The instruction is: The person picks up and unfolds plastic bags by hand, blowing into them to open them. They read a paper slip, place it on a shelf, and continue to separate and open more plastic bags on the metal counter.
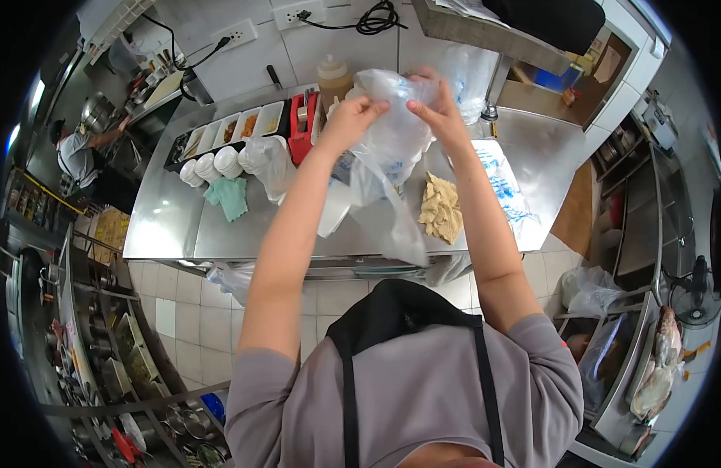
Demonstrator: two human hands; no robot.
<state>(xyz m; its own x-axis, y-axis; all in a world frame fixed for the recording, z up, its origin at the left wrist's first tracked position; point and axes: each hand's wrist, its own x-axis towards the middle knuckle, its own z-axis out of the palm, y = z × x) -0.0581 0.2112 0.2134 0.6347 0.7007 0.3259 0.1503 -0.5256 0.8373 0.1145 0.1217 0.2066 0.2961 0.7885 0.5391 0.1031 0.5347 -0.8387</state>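
Note:
Both my hands are raised over the back of the steel table point(243, 242). My left hand point(354, 121) pinches the left side of a clear plastic bag point(388, 148), which hangs down between my arms. At the bag's upper right, my right hand point(437, 109) has its thumb and fingers closed on the plastic. Below my right hand lies a crumpled tan cloth point(441, 208). White plastic with blue print point(501, 183) is spread on the table to the right of it. Something white point(337, 209) is partly covered by the hanging bag.
Food trays point(220, 134), stacked white lids point(208, 167), a green cloth point(227, 198), a red device point(302, 129) and a bottle point(334, 78) stand at the left. A shelf point(493, 35) overhangs the back right. A co-worker point(87, 156) is at the far left.

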